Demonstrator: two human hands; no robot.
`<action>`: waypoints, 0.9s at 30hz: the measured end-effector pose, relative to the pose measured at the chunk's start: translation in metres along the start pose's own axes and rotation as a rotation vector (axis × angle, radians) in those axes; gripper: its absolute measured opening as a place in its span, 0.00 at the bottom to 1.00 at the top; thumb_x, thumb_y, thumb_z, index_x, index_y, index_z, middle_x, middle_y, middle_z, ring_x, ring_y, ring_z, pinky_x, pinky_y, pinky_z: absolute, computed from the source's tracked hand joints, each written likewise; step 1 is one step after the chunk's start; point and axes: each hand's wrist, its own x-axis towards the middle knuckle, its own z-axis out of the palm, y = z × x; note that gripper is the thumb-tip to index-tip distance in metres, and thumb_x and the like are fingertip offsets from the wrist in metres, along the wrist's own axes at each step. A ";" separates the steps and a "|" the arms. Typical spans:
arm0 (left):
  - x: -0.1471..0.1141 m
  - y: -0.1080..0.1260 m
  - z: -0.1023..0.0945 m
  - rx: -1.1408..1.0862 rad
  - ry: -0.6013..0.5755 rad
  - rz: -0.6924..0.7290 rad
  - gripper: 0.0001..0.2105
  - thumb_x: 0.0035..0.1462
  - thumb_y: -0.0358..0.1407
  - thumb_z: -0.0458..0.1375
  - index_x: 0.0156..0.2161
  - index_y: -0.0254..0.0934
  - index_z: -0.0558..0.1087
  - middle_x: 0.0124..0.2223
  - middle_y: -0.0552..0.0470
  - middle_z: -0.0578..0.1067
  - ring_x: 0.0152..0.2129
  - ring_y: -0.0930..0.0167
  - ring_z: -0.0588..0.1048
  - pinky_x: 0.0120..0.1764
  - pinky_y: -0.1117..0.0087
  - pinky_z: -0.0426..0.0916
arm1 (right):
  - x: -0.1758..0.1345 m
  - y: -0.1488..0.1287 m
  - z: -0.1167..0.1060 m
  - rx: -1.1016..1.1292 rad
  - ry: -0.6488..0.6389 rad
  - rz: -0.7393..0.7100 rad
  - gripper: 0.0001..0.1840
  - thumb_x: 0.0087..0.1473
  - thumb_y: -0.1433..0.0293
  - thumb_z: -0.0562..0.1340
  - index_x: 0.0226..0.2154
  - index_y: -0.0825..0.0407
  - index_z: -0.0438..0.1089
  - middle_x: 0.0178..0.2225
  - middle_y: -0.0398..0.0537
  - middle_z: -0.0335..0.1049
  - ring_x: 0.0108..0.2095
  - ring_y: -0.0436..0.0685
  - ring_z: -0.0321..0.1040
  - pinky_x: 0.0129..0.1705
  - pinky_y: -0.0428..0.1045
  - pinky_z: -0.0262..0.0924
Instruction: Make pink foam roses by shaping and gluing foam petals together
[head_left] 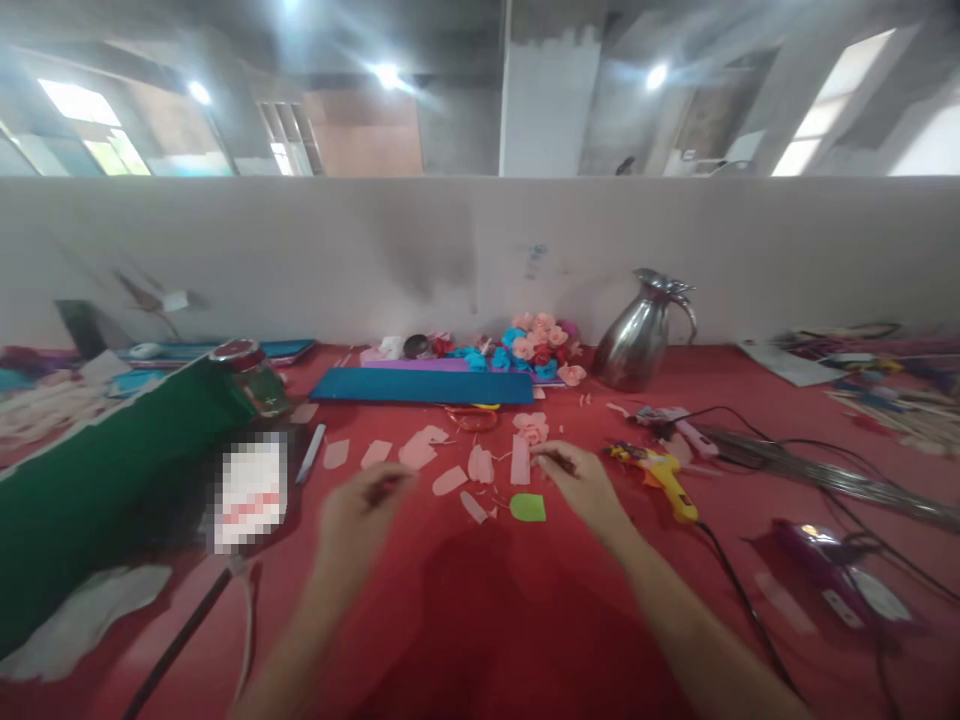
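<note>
My left hand (pixel 371 495), smeared by motion, is above the red table with its fingers curled together; whatever they hold, if anything, is too blurred to name. To the right, my right hand (pixel 574 475) has thumb and fingers pinched at the edge of a pink paper strip (pixel 520 462). Whether it grips the strip or something thin beside it is unclear. A pink paper flower (pixel 534 428) lies just beyond those fingertips. Between my hands are cut pink paper petals (pixel 450 481) and a small pink rolled piece (pixel 481 463). Nearer me lies a green paper leaf (pixel 528 508).
A yellow glue gun (pixel 671 485) with a black cord lies right of my right hand, near wire bundles (pixel 832 470). Behind are a blue folded sheet (pixel 420 386), paper flowers (pixel 544 340) and a metal jug (pixel 637 335). A glass jar (pixel 255 380) and green board (pixel 127 480) stand left.
</note>
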 end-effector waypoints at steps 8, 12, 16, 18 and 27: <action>0.008 0.006 0.128 -0.458 -0.357 -0.192 0.06 0.41 0.37 0.62 0.24 0.35 0.75 0.27 0.46 0.77 0.26 0.68 0.74 0.28 0.71 0.66 | 0.003 0.007 0.016 0.553 -0.172 0.272 0.24 0.48 0.51 0.59 0.35 0.54 0.71 0.28 0.47 0.71 0.27 0.52 0.68 0.32 0.48 0.62; 0.010 0.003 0.122 -0.476 -0.328 -0.274 0.07 0.41 0.37 0.64 0.27 0.35 0.76 0.28 0.48 0.77 0.24 0.72 0.73 0.27 0.74 0.64 | 0.001 0.008 0.018 0.560 -0.215 0.291 0.22 0.43 0.53 0.65 0.33 0.55 0.71 0.29 0.46 0.71 0.28 0.51 0.68 0.33 0.47 0.62; 0.012 0.006 0.124 -0.416 -0.359 -0.286 0.08 0.40 0.37 0.64 0.28 0.34 0.77 0.29 0.49 0.77 0.24 0.72 0.72 0.24 0.76 0.62 | 0.001 0.010 0.015 0.493 -0.142 0.281 0.20 0.39 0.55 0.67 0.28 0.55 0.70 0.24 0.43 0.70 0.24 0.49 0.66 0.29 0.45 0.60; 0.012 0.009 0.129 -0.435 -0.338 -0.302 0.10 0.39 0.37 0.65 0.29 0.34 0.77 0.29 0.49 0.76 0.23 0.73 0.71 0.23 0.76 0.61 | 0.001 0.011 0.013 0.495 -0.126 0.289 0.19 0.39 0.55 0.67 0.26 0.55 0.70 0.23 0.43 0.70 0.23 0.49 0.65 0.28 0.45 0.59; -0.006 0.020 0.147 -0.801 -0.397 -0.480 0.14 0.34 0.39 0.68 0.28 0.33 0.75 0.21 0.54 0.72 0.17 0.77 0.67 0.21 0.76 0.60 | -0.004 0.013 0.018 0.674 -0.043 0.336 0.18 0.39 0.58 0.68 0.26 0.54 0.69 0.21 0.42 0.69 0.22 0.48 0.65 0.27 0.44 0.58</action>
